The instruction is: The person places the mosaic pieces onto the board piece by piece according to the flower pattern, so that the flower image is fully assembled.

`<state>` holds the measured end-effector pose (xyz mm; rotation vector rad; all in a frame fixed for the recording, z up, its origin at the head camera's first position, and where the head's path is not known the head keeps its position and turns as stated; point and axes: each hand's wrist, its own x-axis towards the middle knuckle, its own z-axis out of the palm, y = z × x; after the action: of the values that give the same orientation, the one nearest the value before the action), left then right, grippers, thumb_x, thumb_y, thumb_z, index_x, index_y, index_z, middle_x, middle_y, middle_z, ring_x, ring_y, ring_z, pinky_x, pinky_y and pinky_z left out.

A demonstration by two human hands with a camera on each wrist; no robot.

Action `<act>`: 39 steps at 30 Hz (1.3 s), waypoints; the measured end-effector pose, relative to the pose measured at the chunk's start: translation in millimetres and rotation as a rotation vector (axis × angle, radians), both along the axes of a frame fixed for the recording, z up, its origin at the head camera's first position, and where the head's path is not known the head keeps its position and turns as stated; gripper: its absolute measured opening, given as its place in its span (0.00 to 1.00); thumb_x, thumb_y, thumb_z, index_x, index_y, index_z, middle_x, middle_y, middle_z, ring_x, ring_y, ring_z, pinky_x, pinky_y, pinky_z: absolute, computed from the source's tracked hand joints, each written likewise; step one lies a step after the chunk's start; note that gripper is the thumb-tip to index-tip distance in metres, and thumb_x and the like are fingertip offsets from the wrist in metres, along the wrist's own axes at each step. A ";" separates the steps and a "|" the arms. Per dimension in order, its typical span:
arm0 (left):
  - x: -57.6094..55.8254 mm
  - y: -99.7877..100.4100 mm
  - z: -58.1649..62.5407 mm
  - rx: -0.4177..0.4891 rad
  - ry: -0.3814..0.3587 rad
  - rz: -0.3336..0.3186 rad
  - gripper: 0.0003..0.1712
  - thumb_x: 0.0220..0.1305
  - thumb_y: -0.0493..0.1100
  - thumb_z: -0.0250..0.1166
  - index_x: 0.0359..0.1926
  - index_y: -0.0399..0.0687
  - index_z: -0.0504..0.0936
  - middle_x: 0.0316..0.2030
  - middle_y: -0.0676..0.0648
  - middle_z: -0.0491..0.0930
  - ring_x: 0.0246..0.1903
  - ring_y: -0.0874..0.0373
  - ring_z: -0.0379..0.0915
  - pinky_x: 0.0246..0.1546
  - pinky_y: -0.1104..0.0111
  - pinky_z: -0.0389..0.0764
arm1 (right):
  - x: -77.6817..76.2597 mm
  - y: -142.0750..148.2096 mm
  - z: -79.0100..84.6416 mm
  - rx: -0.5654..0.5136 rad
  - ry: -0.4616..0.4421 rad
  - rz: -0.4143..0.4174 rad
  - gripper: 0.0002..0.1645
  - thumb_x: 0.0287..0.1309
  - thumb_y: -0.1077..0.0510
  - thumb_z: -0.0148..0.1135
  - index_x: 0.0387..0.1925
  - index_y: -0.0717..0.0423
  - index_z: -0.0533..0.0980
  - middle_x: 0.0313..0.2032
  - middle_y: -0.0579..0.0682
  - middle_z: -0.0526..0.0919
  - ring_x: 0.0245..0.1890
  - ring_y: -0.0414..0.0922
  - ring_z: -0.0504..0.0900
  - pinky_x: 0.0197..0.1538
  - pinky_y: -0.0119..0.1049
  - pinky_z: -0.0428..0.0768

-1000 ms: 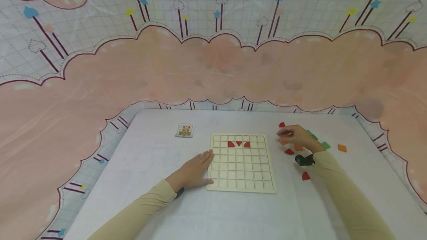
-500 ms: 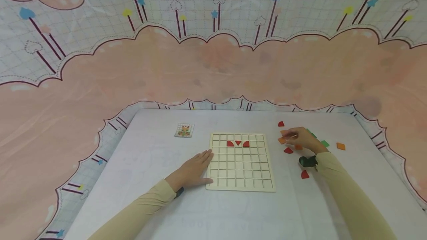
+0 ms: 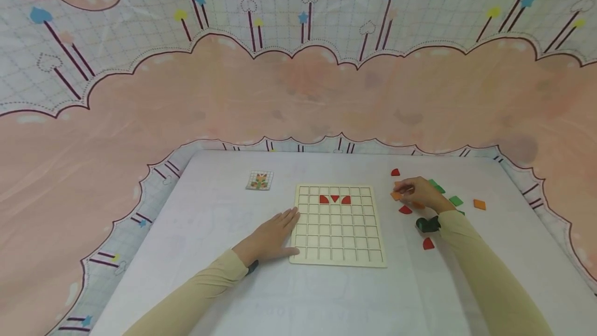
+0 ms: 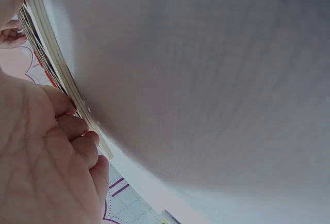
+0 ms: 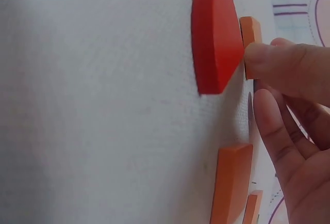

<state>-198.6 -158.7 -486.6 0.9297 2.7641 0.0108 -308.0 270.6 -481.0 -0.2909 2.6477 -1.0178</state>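
Left hand (image 3: 272, 238), fingers extended, braces the grid board (image 3: 336, 242); right hand (image 3: 422, 193) touches an orange tile (image 5: 250, 30), grip indistinct, best pinched by opposite edges.

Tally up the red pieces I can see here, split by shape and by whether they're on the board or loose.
Red triangle on the board: 1
Red quarter-circles on the board: 2
Loose red quarter-circles: 3
Total red pieces in view: 6
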 end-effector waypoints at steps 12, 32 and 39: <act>0.3 0.5 0.4 -0.012 -0.012 0.007 0.53 0.62 0.70 0.50 0.73 0.40 0.46 0.74 0.41 0.43 0.74 0.50 0.41 0.73 0.59 0.51 | -0.1 1.2 -3.5 0.008 0.001 -0.013 0.17 0.49 0.66 0.67 0.44 0.63 0.80 0.42 0.59 0.83 0.40 0.47 0.79 0.40 0.31 0.80; 2.0 1.6 4.4 -0.004 -0.013 0.004 0.52 0.62 0.70 0.49 0.73 0.39 0.45 0.74 0.41 0.43 0.74 0.50 0.40 0.73 0.59 0.51 | 4.8 3.6 3.2 0.074 0.040 0.045 0.18 0.50 0.64 0.66 0.44 0.66 0.79 0.40 0.59 0.81 0.40 0.49 0.78 0.44 0.39 0.80; 2.4 0.8 2.8 -0.018 -0.018 0.013 0.53 0.62 0.71 0.49 0.73 0.40 0.45 0.74 0.42 0.43 0.74 0.51 0.40 0.73 0.59 0.52 | 4.3 1.8 3.1 0.080 0.051 0.046 0.18 0.50 0.63 0.67 0.44 0.66 0.78 0.39 0.59 0.81 0.39 0.49 0.77 0.42 0.37 0.79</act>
<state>-196.2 -157.9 -483.8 0.9028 2.7494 -0.0029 -303.8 272.4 -477.8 -0.3633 2.7061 -0.8998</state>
